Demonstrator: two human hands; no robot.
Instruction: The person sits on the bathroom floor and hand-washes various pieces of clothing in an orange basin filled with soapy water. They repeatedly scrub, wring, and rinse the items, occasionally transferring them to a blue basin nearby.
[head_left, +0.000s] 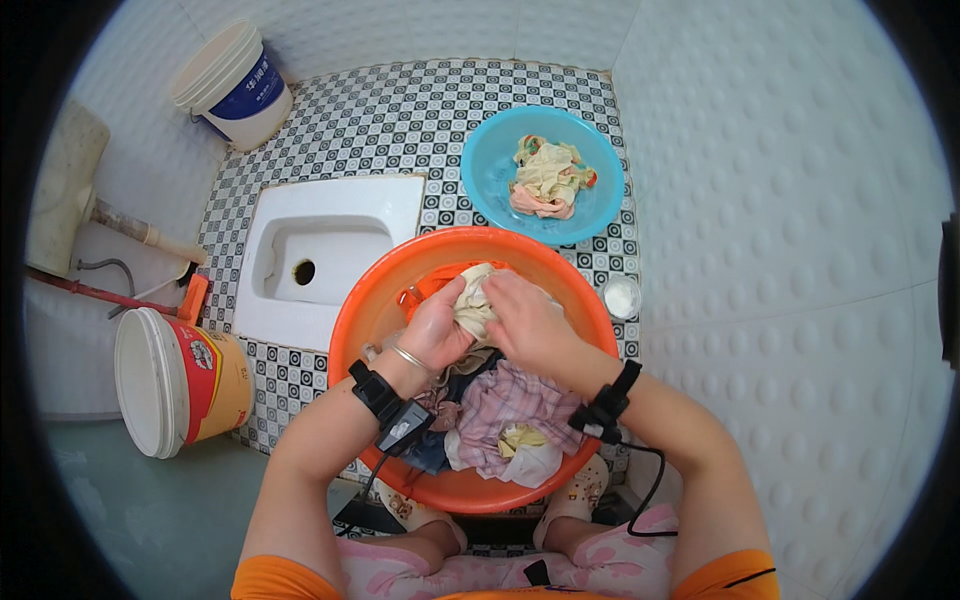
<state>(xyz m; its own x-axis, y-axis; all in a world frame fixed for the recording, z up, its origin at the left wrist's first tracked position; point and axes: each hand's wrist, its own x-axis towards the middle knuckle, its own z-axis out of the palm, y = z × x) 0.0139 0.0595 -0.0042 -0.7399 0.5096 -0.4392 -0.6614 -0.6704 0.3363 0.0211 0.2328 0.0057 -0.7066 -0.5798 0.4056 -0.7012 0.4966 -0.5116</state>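
Over the large orange plastic basin (360, 300), my left hand (441, 324) grips a bunched cream cloth (474, 304). My right hand (529, 311) lies against the other side of the cloth, its fingers partly hiding it; whether they close on it is hard to tell. Below my wrists in the basin lie a pink-and-purple plaid garment (499, 412), a white cloth with a yellowish piece (523, 442) and dark blue fabric (427, 452). Bright orange fabric (435, 281) lies behind my left hand.
A blue basin (480, 195) holding cream and peach cloths (551, 176) stands beyond. Right of the orange basin is a small tub of white powder (622, 298). Leftward are a squat toilet (251, 270), a tipped bucket (217, 382), a white bucket (262, 124) and pipes (142, 232).
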